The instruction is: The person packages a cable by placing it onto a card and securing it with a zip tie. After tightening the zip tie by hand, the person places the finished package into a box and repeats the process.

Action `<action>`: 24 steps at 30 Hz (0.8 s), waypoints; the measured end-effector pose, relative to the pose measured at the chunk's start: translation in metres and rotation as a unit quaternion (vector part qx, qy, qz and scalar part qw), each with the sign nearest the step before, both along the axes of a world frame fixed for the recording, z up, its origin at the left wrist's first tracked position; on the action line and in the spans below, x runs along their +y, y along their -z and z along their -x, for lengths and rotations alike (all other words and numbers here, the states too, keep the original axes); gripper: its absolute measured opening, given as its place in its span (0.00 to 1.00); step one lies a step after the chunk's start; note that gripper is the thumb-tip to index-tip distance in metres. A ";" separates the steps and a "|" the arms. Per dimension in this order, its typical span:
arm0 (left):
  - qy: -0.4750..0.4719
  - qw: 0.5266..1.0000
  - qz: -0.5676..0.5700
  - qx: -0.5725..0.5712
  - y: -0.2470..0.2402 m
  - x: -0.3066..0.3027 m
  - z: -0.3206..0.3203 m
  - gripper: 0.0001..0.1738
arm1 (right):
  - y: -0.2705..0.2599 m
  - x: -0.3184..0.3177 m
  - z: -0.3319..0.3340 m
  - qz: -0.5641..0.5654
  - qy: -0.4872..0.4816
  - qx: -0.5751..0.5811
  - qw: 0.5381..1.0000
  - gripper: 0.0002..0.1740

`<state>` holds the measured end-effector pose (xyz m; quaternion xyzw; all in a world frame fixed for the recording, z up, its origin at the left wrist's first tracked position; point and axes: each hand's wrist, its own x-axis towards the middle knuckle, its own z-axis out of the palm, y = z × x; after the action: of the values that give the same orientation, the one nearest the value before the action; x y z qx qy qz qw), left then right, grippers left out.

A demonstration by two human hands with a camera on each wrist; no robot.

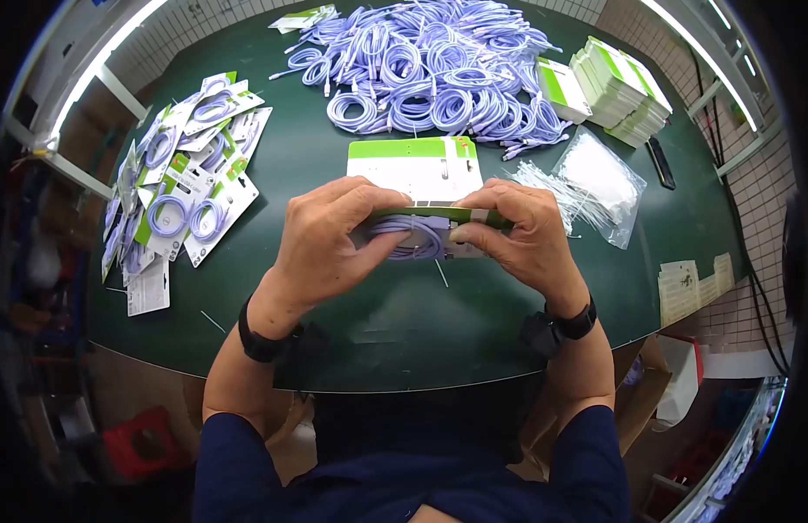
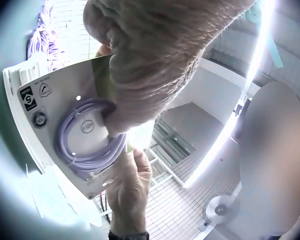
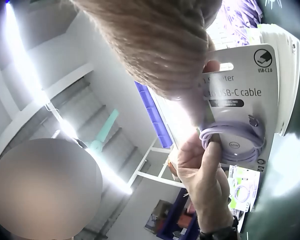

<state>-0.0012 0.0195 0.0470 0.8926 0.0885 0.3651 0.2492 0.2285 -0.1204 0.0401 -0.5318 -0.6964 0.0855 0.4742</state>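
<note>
Both hands hold one white and green card (image 3: pixel 242 107) with a coiled lilac cable (image 2: pixel 65 135) on its front. At the card's left end in the head view, the left hand (image 1: pixel 330 235) grips it, thumb pressed on the coil. The right hand (image 1: pixel 521 231) pinches the other end, by the printed hanging-hole side seen in the right wrist view. Card and hands are just in front of a stack of blank-looking cards (image 1: pixel 412 174). Fingers behind the card are mostly hidden.
Behind lies a large heap of lilac cables (image 1: pixel 439 70). Carded cables (image 1: pixel 168 209) are piled at left. At right are card stacks (image 1: pixel 617 87), white ties (image 1: pixel 556 196), a clear bag (image 1: pixel 604 183) and a black object (image 1: pixel 660 164) on the green table (image 1: pixel 378 349).
</note>
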 end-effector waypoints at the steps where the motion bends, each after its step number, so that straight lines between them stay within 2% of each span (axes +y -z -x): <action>1: 0.000 1.000 0.003 0.000 0.000 0.001 0.000 0.20 | 0.001 0.001 -0.002 -0.001 -0.004 0.005 1.000 0.17; 4: 0.043 0.994 0.104 -0.016 0.001 0.001 0.001 0.19 | 0.004 0.002 -0.003 0.004 -0.009 0.006 1.000 0.17; 7: 0.035 0.994 0.099 0.002 0.003 0.001 0.002 0.18 | 0.002 0.001 -0.004 0.008 -0.014 -0.004 1.000 0.17; 10: 0.026 0.995 0.094 0.011 0.006 -0.004 0.000 0.18 | -0.010 -0.003 -0.001 -0.002 0.016 -0.103 0.995 0.20; 14: 0.028 0.997 0.070 0.025 0.007 -0.010 -0.002 0.18 | -0.025 -0.009 0.020 -0.006 0.055 -0.179 0.982 0.24; 17: 0.047 0.997 0.037 0.045 0.007 -0.015 -0.006 0.19 | -0.020 -0.008 0.037 -0.008 0.043 -0.150 0.988 0.23; 19: 0.044 0.998 0.041 0.015 0.009 -0.022 -0.009 0.20 | -0.017 -0.009 0.039 -0.010 0.038 -0.136 0.990 0.23; 21: 0.043 0.998 0.041 -0.001 0.012 -0.025 -0.009 0.20 | -0.015 -0.011 0.036 0.042 0.013 -0.124 0.991 0.23; 23: 0.015 0.997 -0.010 -0.079 0.016 -0.021 -0.010 0.25 | -0.014 -0.009 0.032 0.061 0.002 -0.122 0.991 0.22; 24: 0.000 0.992 -0.036 -0.120 0.016 -0.020 -0.011 0.27 | -0.014 -0.009 0.029 0.068 0.000 -0.077 0.995 0.22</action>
<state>0.0097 -0.0003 0.0306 0.8507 0.0446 0.4727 0.2256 0.1993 -0.1293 0.0540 -0.5683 -0.7231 0.0915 0.3819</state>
